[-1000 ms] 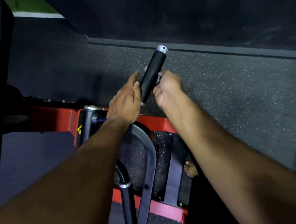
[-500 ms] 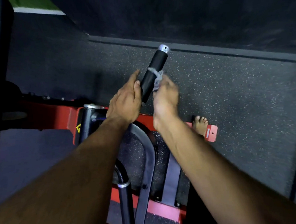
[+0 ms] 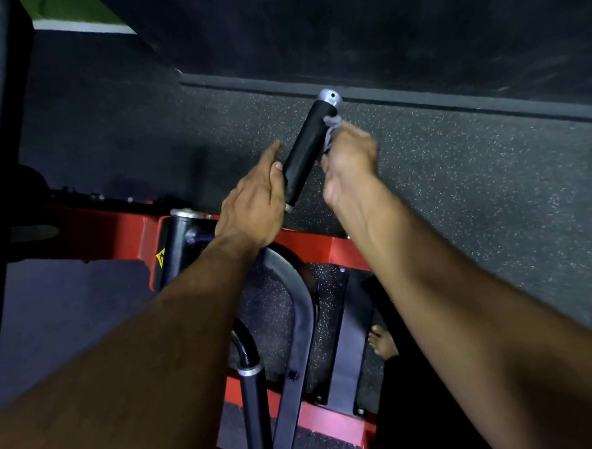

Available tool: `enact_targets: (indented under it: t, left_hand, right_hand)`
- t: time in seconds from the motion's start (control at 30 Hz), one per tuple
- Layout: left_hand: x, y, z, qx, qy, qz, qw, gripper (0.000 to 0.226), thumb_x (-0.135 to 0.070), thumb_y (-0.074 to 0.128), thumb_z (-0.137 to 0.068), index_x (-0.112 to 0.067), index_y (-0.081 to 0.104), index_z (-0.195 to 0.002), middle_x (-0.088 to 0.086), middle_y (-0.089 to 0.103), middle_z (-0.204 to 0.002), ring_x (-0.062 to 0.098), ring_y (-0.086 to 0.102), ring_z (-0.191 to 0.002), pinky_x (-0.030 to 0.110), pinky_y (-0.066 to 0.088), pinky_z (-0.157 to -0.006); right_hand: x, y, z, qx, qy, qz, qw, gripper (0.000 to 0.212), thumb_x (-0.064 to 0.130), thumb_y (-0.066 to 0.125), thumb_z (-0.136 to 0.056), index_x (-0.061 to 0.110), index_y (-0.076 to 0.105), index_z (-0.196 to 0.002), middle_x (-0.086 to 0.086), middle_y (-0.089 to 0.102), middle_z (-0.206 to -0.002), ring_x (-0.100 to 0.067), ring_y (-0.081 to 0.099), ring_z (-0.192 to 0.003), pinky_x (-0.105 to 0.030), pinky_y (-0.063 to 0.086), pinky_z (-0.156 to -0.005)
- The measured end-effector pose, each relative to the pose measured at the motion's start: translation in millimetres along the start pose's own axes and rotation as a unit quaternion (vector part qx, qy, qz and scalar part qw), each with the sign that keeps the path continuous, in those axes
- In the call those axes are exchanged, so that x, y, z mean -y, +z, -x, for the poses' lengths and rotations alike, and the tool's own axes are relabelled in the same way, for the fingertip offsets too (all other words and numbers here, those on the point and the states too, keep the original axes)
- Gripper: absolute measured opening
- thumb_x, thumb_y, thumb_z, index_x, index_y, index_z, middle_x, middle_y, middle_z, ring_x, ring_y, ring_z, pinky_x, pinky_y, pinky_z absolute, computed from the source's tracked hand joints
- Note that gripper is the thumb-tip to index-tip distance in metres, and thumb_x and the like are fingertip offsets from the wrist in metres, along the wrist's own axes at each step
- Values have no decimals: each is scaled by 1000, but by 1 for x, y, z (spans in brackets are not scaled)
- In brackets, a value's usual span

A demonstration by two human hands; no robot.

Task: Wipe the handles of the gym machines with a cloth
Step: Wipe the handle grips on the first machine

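Down below, the speckled rubber floor (image 3: 458, 198) filled most of the view, dark grey with pale flecks, with a darker band running across the top. On it sat the machine's red frame (image 3: 320, 248), a black curved bar (image 3: 301, 313) arching over it, and a yellow warning sticker (image 3: 160, 257) on its left end. A second black grip with a silver collar (image 3: 250, 381) hung low in the middle, untouched, and a bare foot (image 3: 383, 345) peeked out beside the frame.

Front and centre was the handle (image 3: 306, 153): a black, matte cylinder tilted up to the right, capped by a shiny silver end with a small hole, well above the floor and between both hands. The left hand (image 3: 252, 209) lay along its lower left side, fingers straight and pressed together, thumb resting on the grip. The right hand (image 3: 351, 156) was up near the top, on the handle's right side, fingers curled round a small pale grey cloth (image 3: 332, 126). The cloth was bunched and crumpled, poking out above the fist and touching the grip just under the silver cap. The right hand looked a little blurred.
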State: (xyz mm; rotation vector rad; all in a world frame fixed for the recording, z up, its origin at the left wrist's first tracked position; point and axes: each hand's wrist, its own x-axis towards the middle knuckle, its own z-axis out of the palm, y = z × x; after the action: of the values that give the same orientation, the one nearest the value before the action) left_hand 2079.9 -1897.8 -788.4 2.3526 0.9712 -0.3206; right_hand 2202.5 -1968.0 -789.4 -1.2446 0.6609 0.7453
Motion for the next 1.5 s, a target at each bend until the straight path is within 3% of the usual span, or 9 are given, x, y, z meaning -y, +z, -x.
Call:
enact_targets:
  t: [0.1, 0.23, 0.43, 0.57, 0.73, 1.0, 1.23, 1.37, 1.5]
  left_hand:
    - [0, 0, 0, -1, 3, 5, 1000, 50, -43, 18, -111, -38, 25, -160, 2, 43, -160, 27, 42, -145, 45, 34, -117]
    - [3, 1, -2, 5, 2, 13, 1000, 50, -44, 17, -111, -39, 22, -161, 1, 42, -161, 26, 43, -145, 46, 35, -117]
    - [0, -1, 1, 0, 1, 22, 1000, 53, -42, 21, -110, -47, 7, -161, -4, 34, -165, 22, 39, -147, 47, 34, -118]
    - [-1, -2, 1, -6, 6, 23, 1000, 54, -41, 23, -110, -48, 5, -161, -6, 40, -161, 22, 44, -143, 47, 36, -116]
    - [1, -2, 1, -10, 13, 27, 1000, 54, -41, 22, -110, -45, 6, -162, -4, 42, -160, 23, 45, -142, 49, 38, -115]
    - [2, 0, 1, -11, 13, 28, 999, 53, -44, 21, -109, -50, 5, -159, -4, 43, -159, 23, 48, -140, 51, 39, -114]
    - [3, -1, -1, -9, 13, 23, 1000, 54, -42, 22, -110, -48, 4, -160, -4, 42, -160, 24, 47, -141, 52, 40, -113]
    - [2, -1, 0, -3, 13, 25, 1000, 54, -44, 20, -109, -50, 2, -160, -3, 39, -161, 25, 47, -141, 54, 40, -112]
    - [1, -4, 3, -14, 31, 29, 999, 55, -44, 24, -110, -50, 0, -160, -4, 40, -159, 24, 50, -138, 53, 42, -110]
  right_hand:
    - [1, 4, -15, -9, 7, 31, 999, 29, -4, 42, -100, 5, 69, -105, -9, 66, -89, -20, 58, -80, -38, 55, -81]
    - [-32, -7, 0, 50, 29, 21, 998, 31, 6, 40, -106, 15, 69, -103, -11, 75, -101, -13, 62, -75, -25, 52, -69]
    - [-74, -29, 42, 137, 171, -37, 975, 34, 1, 35, -104, 13, 59, -84, 0, 65, -67, -8, 60, -58, -26, 50, -62]
    - [-50, -19, 30, 112, 161, -24, 980, 31, 1, 33, -104, 7, 61, -91, -7, 64, -76, -13, 59, -62, -27, 52, -57]
    - [1, 4, -3, 64, 115, -103, 986, 29, -2, 32, -103, -1, 59, -91, -28, 71, -103, -30, 68, -88, -46, 55, -98]
    - [14, 2, -21, 78, 102, -171, 977, 22, -4, 35, -100, -6, 54, -111, -25, 69, -89, -31, 67, -91, -49, 51, -103]
    - [-20, -2, -5, 16, -123, 96, 988, 28, 12, 47, -106, 21, 73, -110, -1, 76, -104, -8, 68, -88, -23, 56, -79]
    - [-67, -32, 23, 72, -304, 245, 918, 39, 15, 54, -103, 10, 56, -141, -11, 50, -150, -8, 46, -137, -24, 37, -114]
    - [-105, -55, 60, 193, -394, 338, 833, 51, 5, 39, -105, -5, 26, -154, -19, 10, -166, -25, 11, -155, -34, 16, -126]
